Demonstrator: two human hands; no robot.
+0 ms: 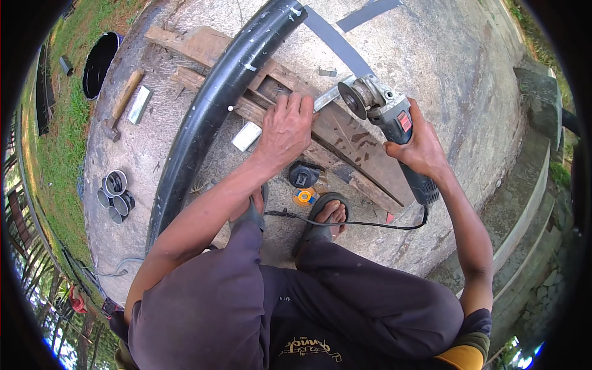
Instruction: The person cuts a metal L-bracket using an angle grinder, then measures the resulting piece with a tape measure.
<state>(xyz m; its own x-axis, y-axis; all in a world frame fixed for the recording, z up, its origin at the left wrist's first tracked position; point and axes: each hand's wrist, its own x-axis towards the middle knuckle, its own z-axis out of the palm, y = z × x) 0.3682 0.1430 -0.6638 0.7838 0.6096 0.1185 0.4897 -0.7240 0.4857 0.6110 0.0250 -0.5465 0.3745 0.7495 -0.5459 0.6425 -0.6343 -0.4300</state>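
My left hand (287,129) has its fingers curled over a flat silvery metal bar (328,95) lying across weathered wooden boards (364,154). My right hand (422,151) grips a dark angle grinder (416,185), its disc beside the bar's far end; whether they touch I cannot tell. Left of my left hand runs a long curved black tube (197,126), scuffed with pale flecks. A short silver metal piece (245,137) lies just below that hand. Between my sandalled feet are a black plastic object (303,174) and a small yellow-and-blue round item (304,197).
A hammer (123,98) and silvery block (140,105) lie left, above several cut pipe rings (114,197). A black container (102,65) stands at the slab's grassy edge. Grey strips (333,43) lie at the back. Concrete steps (524,197) border the right. The grinder's cord (364,225) crosses by my foot.
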